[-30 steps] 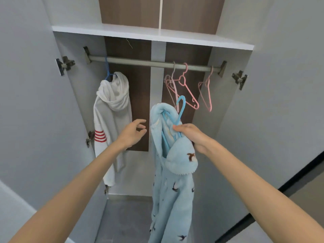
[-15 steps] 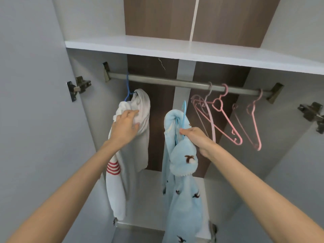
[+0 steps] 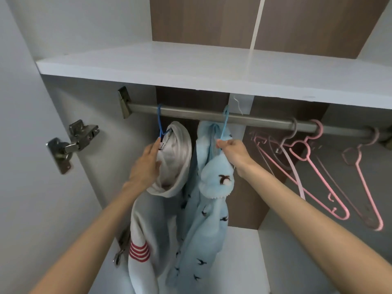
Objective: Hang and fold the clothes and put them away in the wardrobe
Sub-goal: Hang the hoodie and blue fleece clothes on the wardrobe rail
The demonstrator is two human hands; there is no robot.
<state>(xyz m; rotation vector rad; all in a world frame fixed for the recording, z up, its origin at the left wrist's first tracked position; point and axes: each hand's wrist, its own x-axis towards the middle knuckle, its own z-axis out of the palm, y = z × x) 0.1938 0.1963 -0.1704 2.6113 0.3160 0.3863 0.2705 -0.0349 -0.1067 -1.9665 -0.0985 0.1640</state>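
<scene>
Right hand (image 3: 233,150): fingertips pinch neck of light-blue hanger (image 3: 225,122), just below hook. Hook sits over rail (image 3: 191,114). Light-blue bird-print garment (image 3: 212,187) hangs from this hanger inside wardrobe, just right of white hoodie (image 3: 178,149) and touching it. Left hand (image 3: 146,166): fingers straight, gripping nothing, laid flat against hoodie's hood. Hoodie hangs on dark-blue hanger (image 3: 159,119), hooked on same rail; red stripes on sleeve. Pink hangers (image 3: 307,158) further right on rail. White shelf (image 3: 191,66) directly above rail. Door hinge (image 3: 72,143) on left panel.
</scene>
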